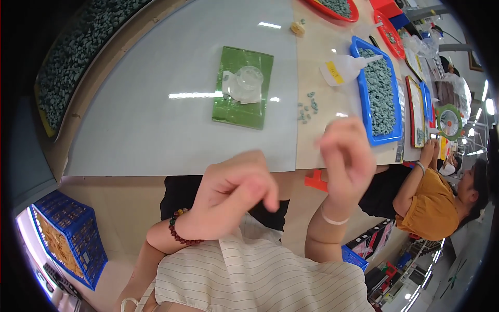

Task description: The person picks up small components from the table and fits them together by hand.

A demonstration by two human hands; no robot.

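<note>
My left hand (234,195), with a beaded bracelet at its wrist, is held in front of my body just off the table's near edge. Its fingers are curled in against the thumb. To its right, my right hand (347,161) is raised near the table edge, its fingers bent toward the thumb and slightly blurred. Whatever either hand may hold is hidden or too small to make out. Beyond them a green square mat (240,115) lies on the grey tabletop, bearing a small clear round container (249,78) over a white patch.
A blue tray (397,117) of grey-green stone chips stands at the right, with a white squeeze bottle (340,72) leaning on its edge. Loose chips (306,107) lie nearby. Red trays (353,15) are farther back. A person (434,200) sits at right; a blue crate (91,249) stands lower left.
</note>
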